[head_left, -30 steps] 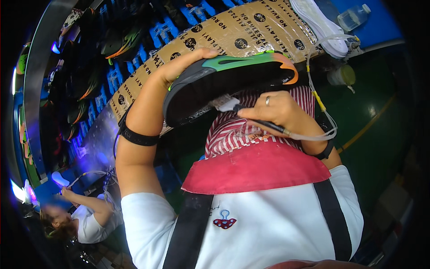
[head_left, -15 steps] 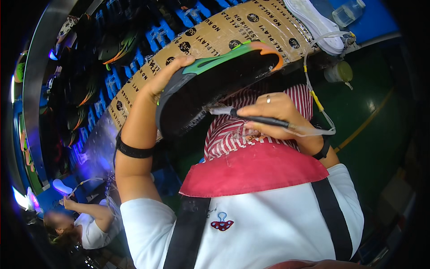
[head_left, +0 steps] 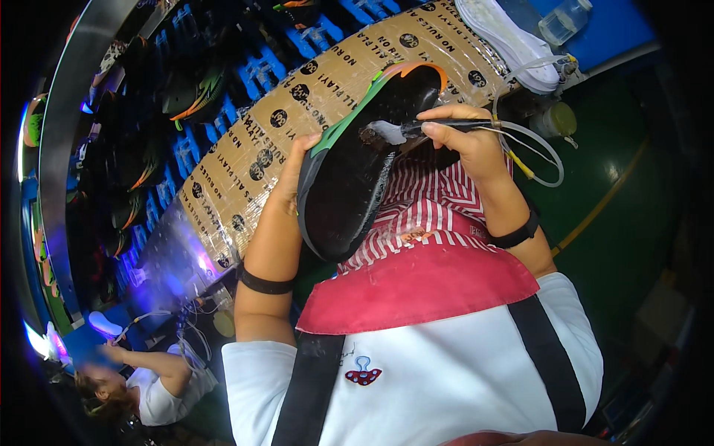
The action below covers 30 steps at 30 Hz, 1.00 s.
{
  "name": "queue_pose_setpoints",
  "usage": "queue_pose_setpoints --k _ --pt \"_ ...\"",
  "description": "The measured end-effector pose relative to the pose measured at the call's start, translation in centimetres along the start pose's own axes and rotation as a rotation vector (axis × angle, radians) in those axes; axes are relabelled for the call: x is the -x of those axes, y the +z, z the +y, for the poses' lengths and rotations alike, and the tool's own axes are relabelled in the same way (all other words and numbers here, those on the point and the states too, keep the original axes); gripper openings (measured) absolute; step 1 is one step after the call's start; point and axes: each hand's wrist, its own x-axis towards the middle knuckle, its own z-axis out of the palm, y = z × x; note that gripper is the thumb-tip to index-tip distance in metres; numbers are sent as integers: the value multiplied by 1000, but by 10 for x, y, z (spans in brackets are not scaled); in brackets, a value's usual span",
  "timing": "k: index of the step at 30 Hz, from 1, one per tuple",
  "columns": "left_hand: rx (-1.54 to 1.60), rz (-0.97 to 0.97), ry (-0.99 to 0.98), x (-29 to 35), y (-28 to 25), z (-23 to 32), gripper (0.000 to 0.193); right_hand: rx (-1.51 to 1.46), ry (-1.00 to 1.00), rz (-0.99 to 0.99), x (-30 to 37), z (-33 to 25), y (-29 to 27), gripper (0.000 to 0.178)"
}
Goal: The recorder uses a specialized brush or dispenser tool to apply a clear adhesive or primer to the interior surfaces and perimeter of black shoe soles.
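Note:
My left hand (head_left: 296, 167) is closed on the edge of a shoe upper (head_left: 346, 197), its fingers mostly hidden behind it. The upper is tilted with its black underside facing me, and its side is green, orange and dark grey. In my right hand (head_left: 472, 149) is a brush (head_left: 454, 124) with a black handle and a thin clear tube (head_left: 539, 132) running from its end. The whitish bristles touch the black underside near its middle. A wet-looking streak shows along the underside's right edge.
Printed cardboard (head_left: 253, 171) covers the bench ahead. A white shoe sole (head_left: 513, 44) lies at the far right, near a clear plastic bottle (head_left: 565, 22) and a lidded jar (head_left: 559, 123). Blue racks (head_left: 260, 70) carry shoe uppers. Another person (head_left: 160, 386) works at lower left.
The brush has moved from the underside's lower right edge up toward its middle. The upper has shifted right and turned more upright, with my left hand still on its edge.

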Motion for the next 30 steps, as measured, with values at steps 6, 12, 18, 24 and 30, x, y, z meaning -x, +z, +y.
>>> queue_pose_setpoints --k 6,12,18,24,30 --pt "77 -116 121 0 11 0 58 20 -71 164 -4 -4 -3 15" --pt "190 -170 152 -8 24 -6 60 512 -577 125 7 -9 25 20" --pt "534 -44 315 -4 27 -2 70 313 -558 104 14 -17 26 17" --pt "582 -305 305 36 4 -21 77 200 -376 255 20 -17 10 19" --pt "490 -327 466 38 0 -26 74 98 -238 266 19 -13 7 19"
